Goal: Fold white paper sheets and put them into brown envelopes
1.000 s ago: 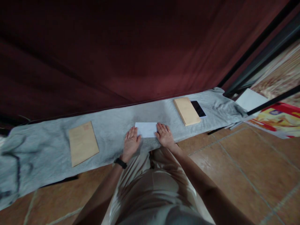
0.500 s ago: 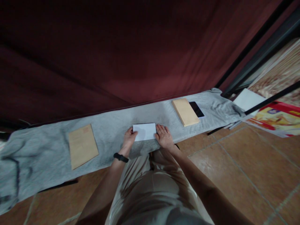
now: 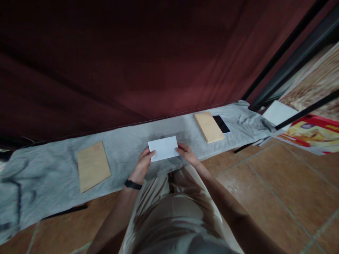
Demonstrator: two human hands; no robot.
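A white rectangle of paper (image 3: pixel 163 148), folded sheet or blank envelope I cannot tell, is held by its two short ends just above the grey cloth (image 3: pixel 127 141). My left hand (image 3: pixel 144 158) pinches its left end, thumb on top and fingers beneath. At the opposite end my right hand (image 3: pixel 186 153) grips it the same way. Off to the left a single brown envelope (image 3: pixel 94 166) lies flat on the cloth. To the right rests a stack of brown envelopes (image 3: pixel 209 127), with a dark-screened phone or tablet (image 3: pixel 221 124) beside it.
The cloth covers a long, narrow bench against a dark red curtain (image 3: pixel 159 70). Black metal bars (image 3: pixel 286 53) cross the right side. A red and yellow printed package (image 3: pixel 315 134) and a white flat item (image 3: pixel 279 113) are beyond the bench's right end, above a tiled floor (image 3: pixel 259 197).
The white paper has risen off the cloth, slightly tilted. My right hand went from lying flat at its edge to gripping it between thumb and fingers.
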